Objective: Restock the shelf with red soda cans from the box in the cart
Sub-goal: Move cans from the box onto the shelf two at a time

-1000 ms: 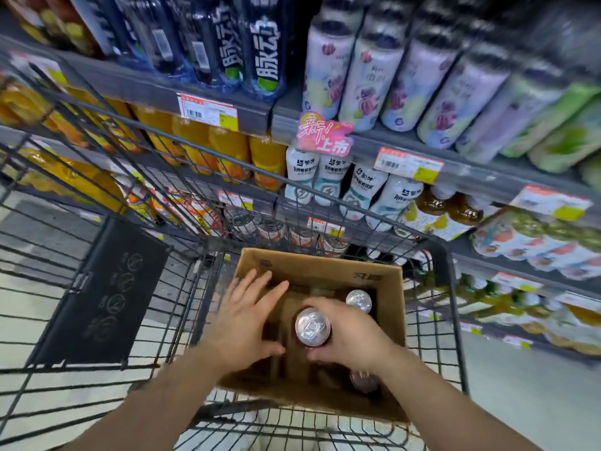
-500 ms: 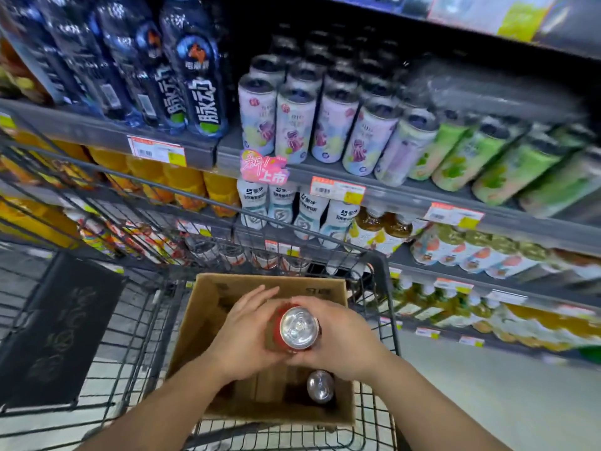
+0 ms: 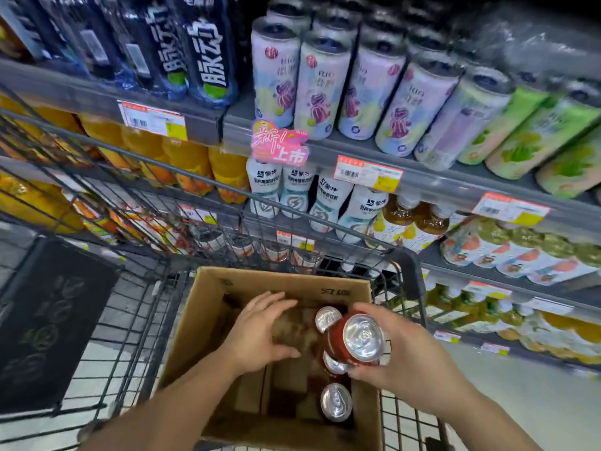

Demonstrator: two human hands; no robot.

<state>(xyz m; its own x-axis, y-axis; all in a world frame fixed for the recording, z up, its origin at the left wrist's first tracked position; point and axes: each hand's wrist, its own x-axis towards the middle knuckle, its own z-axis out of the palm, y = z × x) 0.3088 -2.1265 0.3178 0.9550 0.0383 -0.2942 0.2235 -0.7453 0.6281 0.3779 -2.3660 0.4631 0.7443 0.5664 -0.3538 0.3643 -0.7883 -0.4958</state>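
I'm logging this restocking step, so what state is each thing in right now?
Brown cardboard box: open-topped, sitting in the cart.
Red soda can with silver top: lifted above the box, tilted, gripped by the right hand.
Left hand: open, fingers spread over the box, holding nothing.
Three silver-topped cans: upright in the box.
Black wire cart: holding the box.

Two bare forearms enter from six o'clock, no sleeves visible up to the frame edge. Left hand (image 3: 257,333) and right hand (image 3: 403,359): no gloves, rings, watch or wristband seen. Short fingernails, no polish discernible.
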